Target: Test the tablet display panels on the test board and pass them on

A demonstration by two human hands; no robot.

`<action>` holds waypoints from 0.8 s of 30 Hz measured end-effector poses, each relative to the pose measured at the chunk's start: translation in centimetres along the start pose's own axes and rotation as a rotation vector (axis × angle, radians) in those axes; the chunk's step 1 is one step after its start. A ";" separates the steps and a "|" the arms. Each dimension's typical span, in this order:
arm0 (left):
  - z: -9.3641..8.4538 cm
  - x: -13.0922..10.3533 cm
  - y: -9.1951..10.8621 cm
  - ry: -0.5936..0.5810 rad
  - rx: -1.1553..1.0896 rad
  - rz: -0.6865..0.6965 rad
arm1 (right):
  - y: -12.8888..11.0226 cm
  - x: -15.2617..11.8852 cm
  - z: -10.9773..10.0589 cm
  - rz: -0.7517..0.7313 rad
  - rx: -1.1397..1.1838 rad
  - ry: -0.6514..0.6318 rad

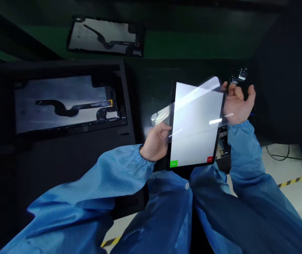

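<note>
Crossing the lit screen of the tablet [195,130] at a slant, a clear film [189,98] is seen. The tablet is held above the lap, its left edge gripped by the closed left hand [156,141]; whether the film is pinched too cannot be told. The right hand [236,106] is held open, palm up with fingers loosely bent, at the right edge. A shiny clear piece [242,74] is seen just beyond its fingers. To the left, one panel [61,102] is framed by a black tray [129,106], and another panel [103,37] is placed farther back
</note>
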State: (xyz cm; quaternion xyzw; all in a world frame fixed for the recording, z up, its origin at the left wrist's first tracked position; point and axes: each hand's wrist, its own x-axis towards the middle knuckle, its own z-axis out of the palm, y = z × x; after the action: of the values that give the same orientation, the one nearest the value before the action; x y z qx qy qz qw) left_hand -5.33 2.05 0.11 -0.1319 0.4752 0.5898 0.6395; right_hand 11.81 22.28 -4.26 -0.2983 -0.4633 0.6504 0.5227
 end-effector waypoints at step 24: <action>0.5 -0.3 0.5 -0.108 0.142 0.002 | -6.2 -12.5 2.7 -0.905 -1.204 -0.425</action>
State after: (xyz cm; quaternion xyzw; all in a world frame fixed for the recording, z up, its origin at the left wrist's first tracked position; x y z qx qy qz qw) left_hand -5.47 2.39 0.77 -0.0539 0.4809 0.5613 0.6714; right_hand 15.46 9.69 1.28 -0.1817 -0.9030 0.0538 0.3856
